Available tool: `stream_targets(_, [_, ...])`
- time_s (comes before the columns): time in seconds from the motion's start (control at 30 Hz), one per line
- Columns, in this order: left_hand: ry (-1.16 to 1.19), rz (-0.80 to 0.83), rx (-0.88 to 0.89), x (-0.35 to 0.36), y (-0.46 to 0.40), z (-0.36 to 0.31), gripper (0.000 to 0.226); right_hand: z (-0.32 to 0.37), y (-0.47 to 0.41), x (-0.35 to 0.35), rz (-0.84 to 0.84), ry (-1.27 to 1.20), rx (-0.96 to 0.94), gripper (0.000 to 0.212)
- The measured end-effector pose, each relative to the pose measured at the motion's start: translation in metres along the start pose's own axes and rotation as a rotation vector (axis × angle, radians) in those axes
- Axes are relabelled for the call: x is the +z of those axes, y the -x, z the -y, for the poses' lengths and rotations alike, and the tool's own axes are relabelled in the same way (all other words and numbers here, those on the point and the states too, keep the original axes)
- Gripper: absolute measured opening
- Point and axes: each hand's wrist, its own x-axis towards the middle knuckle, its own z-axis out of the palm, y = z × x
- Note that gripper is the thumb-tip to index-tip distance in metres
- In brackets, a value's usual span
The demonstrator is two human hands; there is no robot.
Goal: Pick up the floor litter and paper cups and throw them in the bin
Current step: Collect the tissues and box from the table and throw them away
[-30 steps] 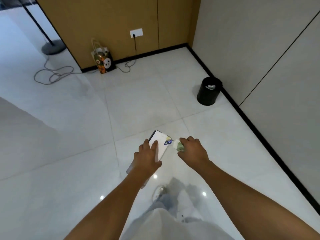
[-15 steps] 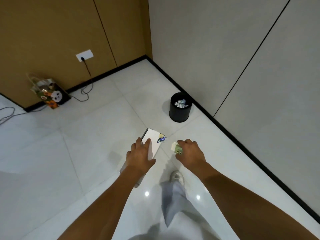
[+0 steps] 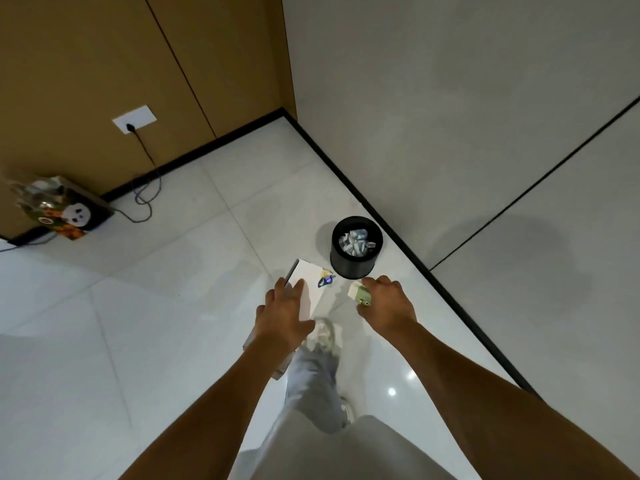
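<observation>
No legible writing; white box (image 3: 309,285) bears a blue-yellow mark, unreadable. Left hand (image 3: 281,311) grips the box from above. Right hand (image 3: 387,304) curls round a small green-white carton (image 3: 360,295), printing too small to read. Black bin (image 3: 356,247), holding crumpled litter, stands at 12 o'clock just beyond both hands.

Floor (image 3: 145,323): glossy pale tile, mirroring ceiling lights. Bin (image 3: 356,258): matt black, probably plastic; crumpled paper inside. White box (image 3: 310,285), just left of bin: smooth card, printed corner. Gift bag (image 3: 62,213), far left of bin: glossy printed paper. Wall panels (image 3: 86,64) behind: matt wood-look.
</observation>
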Motion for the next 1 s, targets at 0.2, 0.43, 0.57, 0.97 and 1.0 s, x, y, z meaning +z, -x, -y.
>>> stream_targets(0.2, [-0.009, 0.033, -0.013, -0.030, -0.122, -0.008, 0.082, -0.001, -0.120, -0.028, 0.016, -0.036, 0.034, 0.049])
stream_targets(0.43, [0.012, 0.051, -0.035, -0.061, -0.228, -0.030, 0.077, -0.020, -0.227, -0.057, 0.072, 0.010, -0.025, 0.045])
stream_targets(0.57, [0.075, 0.054, -0.097, -0.055, -0.272, -0.051, 0.077, -0.038, -0.285, -0.063, 0.129, 0.009, -0.017, 0.050])
stream_targets(0.97, [0.242, 0.061, -0.400, 0.057, -0.389, -0.092, 0.088, -0.113, -0.437, 0.007, 0.306, 0.092, -0.186, 0.057])
stream_targets(1.0, [0.262, 0.058, -0.418, 0.067, -0.396, -0.091, 0.087, -0.117, -0.445, 0.016, 0.311, 0.090, -0.189, 0.056])
